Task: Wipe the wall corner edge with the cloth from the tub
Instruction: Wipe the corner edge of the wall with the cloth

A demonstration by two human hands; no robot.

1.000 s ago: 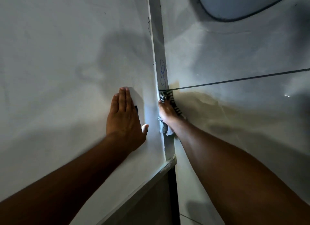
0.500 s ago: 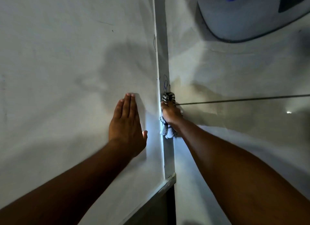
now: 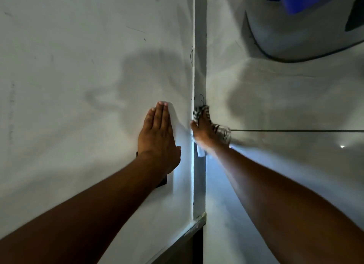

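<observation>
The wall corner edge (image 3: 199, 67) runs as a narrow grey strip down the middle of the head view, between two pale walls. My right hand (image 3: 203, 134) is closed on a striped black-and-white cloth (image 3: 221, 133) and presses it against the edge at mid height. The cloth bunches above and to the right of my fingers. My left hand (image 3: 157, 134) lies flat on the left wall (image 3: 78, 86), fingers together, holding nothing. Scribbled pen marks show on the edge just above the cloth.
A large pale tub (image 3: 295, 33) with a dark rim sits at the top right, a blue container (image 3: 307, 0) in it. A thin dark line (image 3: 295, 130) crosses the right surface. A grey ledge (image 3: 189, 232) ends the left wall at the bottom.
My right hand slid the cloth along the corner edge, and the cloth now bunches out to the right. The view tilted, so the tub shows more. My left hand stayed flat on the wall.
</observation>
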